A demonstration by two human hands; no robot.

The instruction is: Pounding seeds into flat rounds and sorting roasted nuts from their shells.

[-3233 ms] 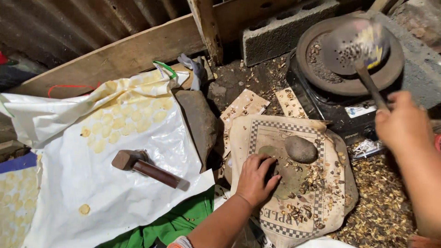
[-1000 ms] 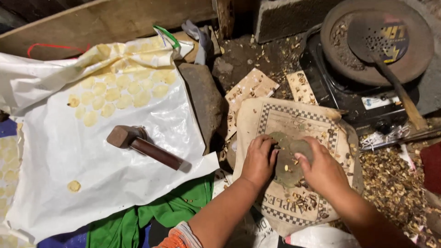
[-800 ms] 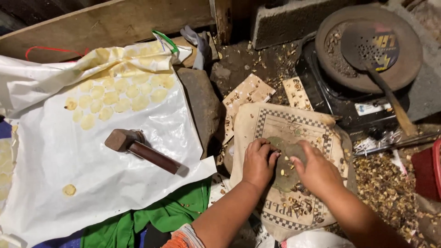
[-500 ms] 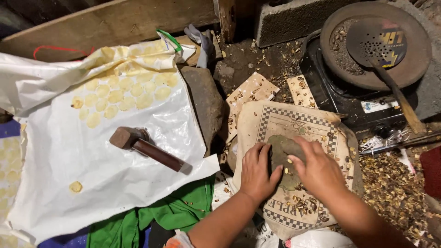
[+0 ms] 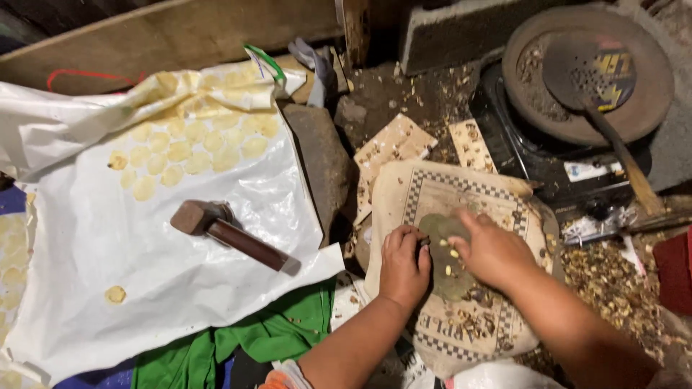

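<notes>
Left hand (image 5: 404, 265) curled, fingers pressed together; right hand (image 5: 491, 252) palm down, fingers loosely bent. Both rest on a flat stone (image 5: 441, 238), kernels (image 5: 453, 253) between the fingertips.

Rough floor-level food workshop, gas stove (image 5: 548, 162) with blackened pan (image 5: 649, 108), husk litter (image 5: 613, 277), wooden mallet (image 5: 231, 234)

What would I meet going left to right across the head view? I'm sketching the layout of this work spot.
White plastic sheet with flat yellow discs → wooden mallet → left hand → right hand on the flat stone → slotted ladle in the round pan.
</notes>
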